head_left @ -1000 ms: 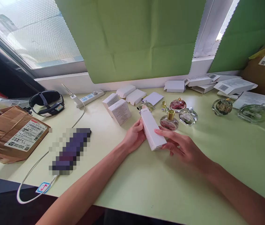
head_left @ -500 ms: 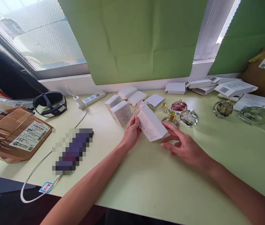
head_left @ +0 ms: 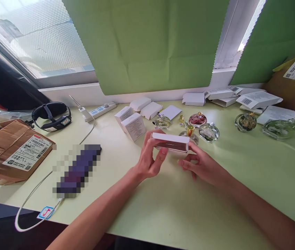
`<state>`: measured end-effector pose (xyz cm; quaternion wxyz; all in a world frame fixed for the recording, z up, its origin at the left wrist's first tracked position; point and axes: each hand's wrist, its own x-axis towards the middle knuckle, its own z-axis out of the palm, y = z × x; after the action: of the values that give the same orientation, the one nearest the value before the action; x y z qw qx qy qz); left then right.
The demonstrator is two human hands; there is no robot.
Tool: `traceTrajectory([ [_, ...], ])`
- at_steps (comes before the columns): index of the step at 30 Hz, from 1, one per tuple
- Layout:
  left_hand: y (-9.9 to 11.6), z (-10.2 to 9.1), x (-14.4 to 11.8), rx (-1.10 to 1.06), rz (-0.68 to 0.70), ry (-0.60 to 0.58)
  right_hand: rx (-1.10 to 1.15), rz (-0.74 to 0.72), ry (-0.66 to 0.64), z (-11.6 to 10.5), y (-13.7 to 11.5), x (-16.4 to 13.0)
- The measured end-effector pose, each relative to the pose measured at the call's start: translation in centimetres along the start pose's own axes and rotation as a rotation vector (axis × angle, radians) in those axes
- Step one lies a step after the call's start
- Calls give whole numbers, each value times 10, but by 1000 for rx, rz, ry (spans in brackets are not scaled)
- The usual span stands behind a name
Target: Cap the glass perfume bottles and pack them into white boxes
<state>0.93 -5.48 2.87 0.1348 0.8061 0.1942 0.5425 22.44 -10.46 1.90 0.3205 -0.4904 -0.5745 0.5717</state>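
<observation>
White card box [head_left: 172, 142], held above the table [head_left: 189, 208] just nearer than the gold-capped bottle [head_left: 190, 132]. Left hand [head_left: 149, 157] clamped on its left end, thumb at the near edge; right hand [head_left: 197, 160] loosely curled, forefinger at the right end, thumb apart. Best to grip lightly, sparing the card from creases, steady the right end with that fingertip, and turn well clear of the glass.

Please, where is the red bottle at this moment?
In the head view, the red bottle is right of centre, just behind the gold-capped bottle and the clear bottle, beyond the right hand.
</observation>
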Motion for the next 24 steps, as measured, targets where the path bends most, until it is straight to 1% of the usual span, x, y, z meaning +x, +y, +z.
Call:
traceTrajectory([
  [2, 6, 5, -1, -45, 99, -49, -6, -3, -17, 0, 0, 1],
  [4, 10, 8, -2, -71, 139, -79, -20, -21, -31, 0, 1, 2],
  [9, 12, 11, -3, -96, 134, -96, -7, -90, -59, 0, 4, 3],
  [13, 12, 11, -4, -111, 147, -97, -19, -112, -56, -1, 7, 3],
  [19, 17, 12, -2, -98, 164, -76, 2, -107, -26, 0, 5, 2],
  [22, 19, 10, 0, -80, 142, -71, 14, -103, -25, 0, 5, 3],
  [24, 20, 7, 1, -56, 101, -61, 4, -73, -11, 0, 5, 3],
])
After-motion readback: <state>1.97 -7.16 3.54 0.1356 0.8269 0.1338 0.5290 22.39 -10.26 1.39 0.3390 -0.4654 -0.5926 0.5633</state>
